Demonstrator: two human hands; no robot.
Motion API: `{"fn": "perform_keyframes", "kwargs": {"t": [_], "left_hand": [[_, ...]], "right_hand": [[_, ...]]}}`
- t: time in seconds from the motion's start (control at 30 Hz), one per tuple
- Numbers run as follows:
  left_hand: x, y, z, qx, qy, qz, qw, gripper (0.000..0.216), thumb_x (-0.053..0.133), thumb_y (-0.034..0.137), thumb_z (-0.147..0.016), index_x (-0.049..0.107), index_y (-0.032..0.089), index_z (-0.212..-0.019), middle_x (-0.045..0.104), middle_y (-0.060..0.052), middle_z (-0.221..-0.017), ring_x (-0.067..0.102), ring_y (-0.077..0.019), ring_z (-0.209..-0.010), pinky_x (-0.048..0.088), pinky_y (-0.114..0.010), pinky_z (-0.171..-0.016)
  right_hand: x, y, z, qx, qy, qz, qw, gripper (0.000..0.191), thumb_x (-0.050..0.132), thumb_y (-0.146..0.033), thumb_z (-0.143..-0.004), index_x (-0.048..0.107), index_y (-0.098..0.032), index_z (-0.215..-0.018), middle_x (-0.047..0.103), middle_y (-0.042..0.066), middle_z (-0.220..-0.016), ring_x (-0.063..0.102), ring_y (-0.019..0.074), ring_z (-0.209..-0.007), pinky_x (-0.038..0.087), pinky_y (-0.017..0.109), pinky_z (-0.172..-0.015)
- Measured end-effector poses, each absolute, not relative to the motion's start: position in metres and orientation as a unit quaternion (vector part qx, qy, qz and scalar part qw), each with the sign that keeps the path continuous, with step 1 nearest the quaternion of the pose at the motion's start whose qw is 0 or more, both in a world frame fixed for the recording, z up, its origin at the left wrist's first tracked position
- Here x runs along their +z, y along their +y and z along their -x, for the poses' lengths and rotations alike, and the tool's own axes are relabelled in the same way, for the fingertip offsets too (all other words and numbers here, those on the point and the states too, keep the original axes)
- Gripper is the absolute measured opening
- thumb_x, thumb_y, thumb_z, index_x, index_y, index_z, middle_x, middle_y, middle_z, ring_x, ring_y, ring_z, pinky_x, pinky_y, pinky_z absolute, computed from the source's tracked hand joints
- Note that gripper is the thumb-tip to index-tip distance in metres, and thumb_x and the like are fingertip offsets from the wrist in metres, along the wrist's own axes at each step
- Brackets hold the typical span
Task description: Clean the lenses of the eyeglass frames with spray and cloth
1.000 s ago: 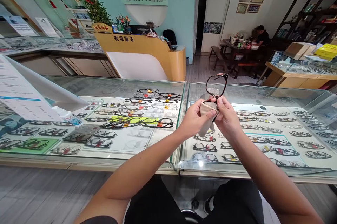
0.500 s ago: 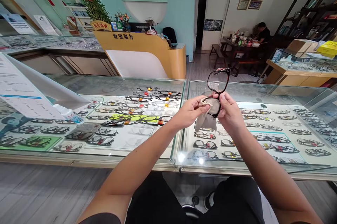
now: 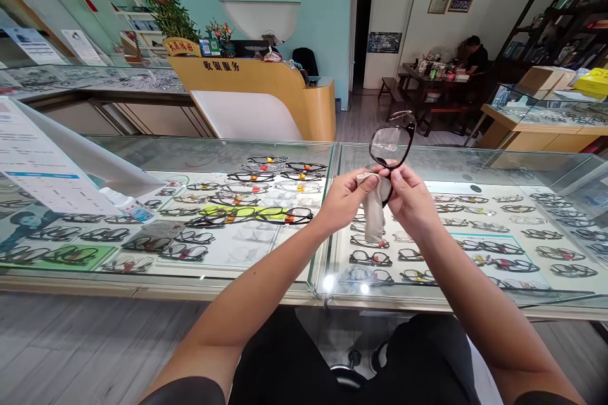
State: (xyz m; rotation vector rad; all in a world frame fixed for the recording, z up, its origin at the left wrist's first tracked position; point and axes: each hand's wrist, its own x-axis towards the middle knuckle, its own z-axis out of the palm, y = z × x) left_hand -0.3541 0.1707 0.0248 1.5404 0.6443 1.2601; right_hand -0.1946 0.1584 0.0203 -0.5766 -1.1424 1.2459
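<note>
A pair of dark-framed glasses (image 3: 392,145) is held up on end above the glass display counter (image 3: 266,154). My right hand (image 3: 409,197) is closed on the lower part of the frame. My left hand (image 3: 342,198) pinches a beige cleaning cloth (image 3: 373,212) against the lower lens; the cloth hangs down between both hands. The upper lens stands free above my fingers.
Under the counter glass lie several rows of spectacle frames (image 3: 247,202). A white leaflet stand (image 3: 38,164) stands on the counter at left. Behind are a yellow cashier desk (image 3: 266,97), another display case (image 3: 546,116) at right, and a person seated at a table (image 3: 472,59).
The glasses rose slightly and turned between my hands. The cloth shifted from wrapping the lower lens to hanging down, pinched at its top by my left fingers.
</note>
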Motion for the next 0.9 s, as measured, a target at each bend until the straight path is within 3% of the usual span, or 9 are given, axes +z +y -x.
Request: {"fn": "perform_keyframes", "kwargs": {"t": [0.13,0.33,0.47,0.67,0.77,0.9], "left_hand": [[0.030,0.171,0.364,0.495,0.288,-0.689,0.443,0.060,0.066,0.074,-0.095,0.075,0.015,-0.087,0.067,-0.004,-0.082,0.058,-0.0183,-0.080,0.045,-0.029,-0.075],[0.053,0.155,0.405,0.508,0.337,-0.682,0.404,0.055,0.062,0.069,-0.101,0.076,0.016,-0.093,0.074,-0.009,-0.088,0.067,-0.0215,-0.082,0.051,-0.031,-0.078],[0.075,0.132,0.450,0.493,0.416,-0.699,0.309,0.056,0.062,0.070,-0.100,0.078,0.017,-0.091,0.073,-0.008,-0.085,0.064,-0.0214,-0.077,0.049,-0.030,-0.070],[0.084,0.098,0.514,0.262,0.503,-0.787,0.242,0.048,0.053,0.064,-0.105,0.077,0.022,-0.101,0.072,-0.005,-0.085,0.062,-0.0198,-0.066,0.046,-0.029,-0.061],[0.068,0.088,0.540,0.166,0.539,-0.802,0.195,0.040,0.053,0.060,-0.105,0.073,0.025,-0.108,0.074,-0.004,-0.093,0.064,-0.0218,-0.074,0.047,-0.030,-0.067],[0.035,0.087,0.574,0.131,0.596,-0.780,0.136,0.036,0.051,0.055,-0.104,0.067,0.023,-0.109,0.075,-0.007,-0.099,0.064,-0.0256,-0.084,0.045,-0.032,-0.075]], "right_hand": [[0.023,0.163,0.185,0.583,-0.437,0.250,0.638,0.034,0.090,-0.058,-0.082,0.075,-0.028,-0.090,0.075,0.002,-0.111,0.070,0.0195,-0.104,0.061,0.033,-0.092],[0.026,0.175,0.165,0.592,-0.390,0.227,0.667,0.031,0.089,-0.054,-0.086,0.074,-0.028,-0.092,0.074,0.000,-0.114,0.072,0.0163,-0.108,0.062,0.030,-0.094],[0.025,0.178,0.161,0.588,-0.403,0.241,0.659,0.031,0.087,-0.055,-0.087,0.074,-0.028,-0.092,0.074,0.001,-0.116,0.072,0.0173,-0.110,0.062,0.030,-0.093],[0.020,0.180,0.163,0.578,-0.441,0.258,0.636,0.031,0.087,-0.056,-0.086,0.077,-0.027,-0.092,0.077,0.002,-0.115,0.073,0.0181,-0.108,0.062,0.030,-0.093],[0.017,0.181,0.165,0.579,-0.465,0.258,0.618,0.034,0.086,-0.059,-0.086,0.079,-0.027,-0.092,0.079,0.004,-0.115,0.074,0.0193,-0.109,0.062,0.032,-0.095],[0.014,0.182,0.167,0.597,-0.480,0.243,0.595,0.033,0.086,-0.058,-0.087,0.078,-0.026,-0.092,0.081,0.004,-0.112,0.074,0.0182,-0.105,0.061,0.032,-0.096]]}}
